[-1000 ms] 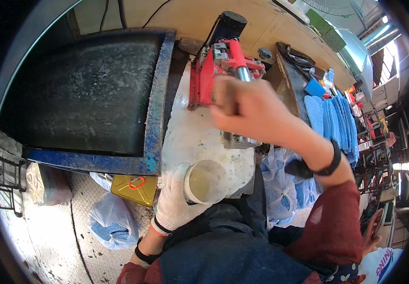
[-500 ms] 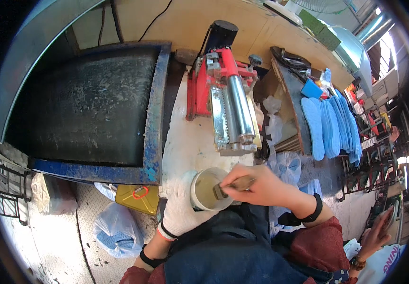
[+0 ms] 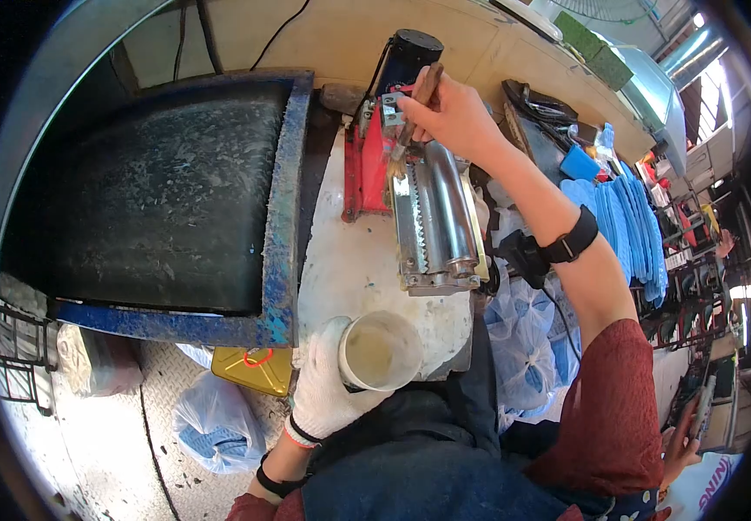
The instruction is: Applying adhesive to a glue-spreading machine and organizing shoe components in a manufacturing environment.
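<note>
My left hand point(image 3: 323, 395), in a white knitted glove, is closed round the side of a white plastic tub point(image 3: 401, 352) with a pale yellowish liquid in it. My bare right hand point(image 3: 462, 122) grips the wooden handle of a flat brush point(image 3: 426, 89). The brush's bristles point down at the far end of a metal plate with a toothed strip, next to a shiny roller point(image 3: 447, 213). Both belong to a red machine point(image 3: 368, 174) on the pale worktop point(image 3: 341, 269). Whether the bristles touch the metal cannot be made out.
To the left stands a black conveyor belt point(image 3: 158, 200) in a blue frame. Light-blue insoles point(image 3: 627, 226) lie stacked on a side table at right. Plastic bags point(image 3: 519, 339) and a yellow can point(image 3: 254, 369) sit below the worktop. Another person's hand point(image 3: 679, 447) shows at lower right.
My right hand has lifted the brush out of the tub and carried it away from me to the machine's far end. My left hand still holds the tub, now tipped a little differently.
</note>
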The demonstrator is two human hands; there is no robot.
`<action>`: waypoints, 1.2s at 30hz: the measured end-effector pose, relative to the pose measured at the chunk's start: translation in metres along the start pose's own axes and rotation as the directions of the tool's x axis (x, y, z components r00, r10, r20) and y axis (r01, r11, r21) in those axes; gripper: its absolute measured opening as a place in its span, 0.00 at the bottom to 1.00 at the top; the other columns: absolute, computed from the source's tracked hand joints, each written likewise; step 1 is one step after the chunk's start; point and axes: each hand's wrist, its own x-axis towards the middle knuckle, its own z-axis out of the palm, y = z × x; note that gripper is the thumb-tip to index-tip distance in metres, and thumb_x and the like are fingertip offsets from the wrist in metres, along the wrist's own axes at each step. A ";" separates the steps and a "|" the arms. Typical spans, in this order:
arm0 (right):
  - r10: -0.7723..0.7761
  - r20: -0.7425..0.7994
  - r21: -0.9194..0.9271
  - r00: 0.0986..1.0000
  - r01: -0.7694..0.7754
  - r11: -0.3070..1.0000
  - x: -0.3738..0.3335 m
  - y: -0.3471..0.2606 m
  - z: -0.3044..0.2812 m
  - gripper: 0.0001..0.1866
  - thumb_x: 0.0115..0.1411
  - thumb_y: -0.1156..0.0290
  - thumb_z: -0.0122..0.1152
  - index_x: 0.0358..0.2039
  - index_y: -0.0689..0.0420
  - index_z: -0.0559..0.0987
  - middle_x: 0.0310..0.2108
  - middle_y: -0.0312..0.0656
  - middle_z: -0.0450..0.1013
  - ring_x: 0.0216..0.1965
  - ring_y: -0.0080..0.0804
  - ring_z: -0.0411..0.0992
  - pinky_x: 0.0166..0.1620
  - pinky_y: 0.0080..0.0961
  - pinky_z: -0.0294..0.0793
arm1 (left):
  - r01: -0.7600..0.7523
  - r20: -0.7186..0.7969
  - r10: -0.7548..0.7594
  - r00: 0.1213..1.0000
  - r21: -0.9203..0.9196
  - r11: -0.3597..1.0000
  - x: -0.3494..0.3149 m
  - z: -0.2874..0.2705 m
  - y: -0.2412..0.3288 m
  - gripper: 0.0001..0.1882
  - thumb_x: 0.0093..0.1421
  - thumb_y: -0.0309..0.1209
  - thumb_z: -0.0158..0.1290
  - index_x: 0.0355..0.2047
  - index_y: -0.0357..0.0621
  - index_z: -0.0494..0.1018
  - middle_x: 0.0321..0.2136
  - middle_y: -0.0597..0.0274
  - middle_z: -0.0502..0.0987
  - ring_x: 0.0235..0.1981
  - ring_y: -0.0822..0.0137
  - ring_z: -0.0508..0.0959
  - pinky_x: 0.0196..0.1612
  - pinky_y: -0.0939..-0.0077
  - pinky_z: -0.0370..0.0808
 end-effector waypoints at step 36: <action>-0.046 0.545 0.163 0.837 -0.052 0.985 -0.192 -0.068 0.019 0.05 0.53 0.74 0.61 0.32 0.56 0.76 0.29 0.39 0.75 0.31 0.32 0.75 0.35 0.25 0.72 | -0.098 -0.037 0.098 0.994 0.006 0.995 -0.006 0.008 0.006 0.43 0.37 0.34 0.70 0.52 0.38 0.61 0.46 0.49 0.68 0.47 0.50 0.70 0.50 0.62 0.67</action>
